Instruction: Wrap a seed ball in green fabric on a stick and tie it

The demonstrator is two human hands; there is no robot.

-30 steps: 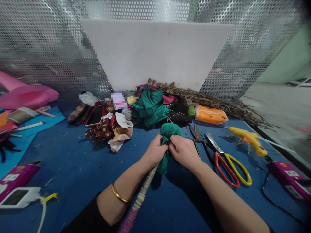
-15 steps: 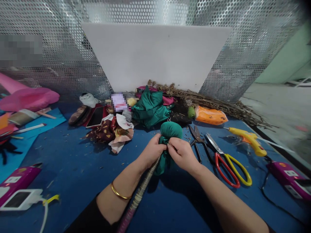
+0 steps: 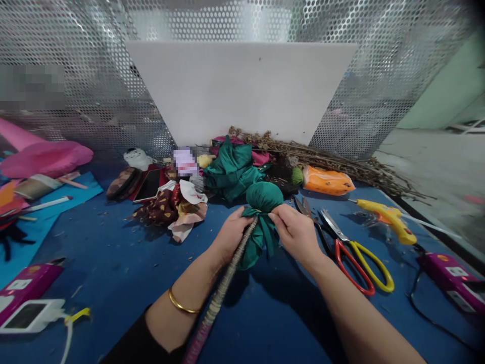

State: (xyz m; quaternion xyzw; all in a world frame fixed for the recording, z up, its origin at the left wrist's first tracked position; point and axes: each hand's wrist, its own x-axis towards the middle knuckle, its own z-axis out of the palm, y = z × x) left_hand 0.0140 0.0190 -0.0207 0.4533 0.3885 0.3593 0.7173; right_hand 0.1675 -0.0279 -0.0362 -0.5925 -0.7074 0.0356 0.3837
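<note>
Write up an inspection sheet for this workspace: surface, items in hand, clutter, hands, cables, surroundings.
Surface: blue table, littered with small scraps.
Items in hand: green cloth bunched into a rounded head, at one end of a wrapped stick.
Clutter: cloth heap, dried stems, orange packet, red-and-yellow scissors, darker cutters, glue gun.
Hands: left hand and right hand both closed at the cloth's neck; exactly what each pinches is unclear.
Cables: black cord at right; white cable at left.
Surroundings: white board standing before perforated metal.
</note>
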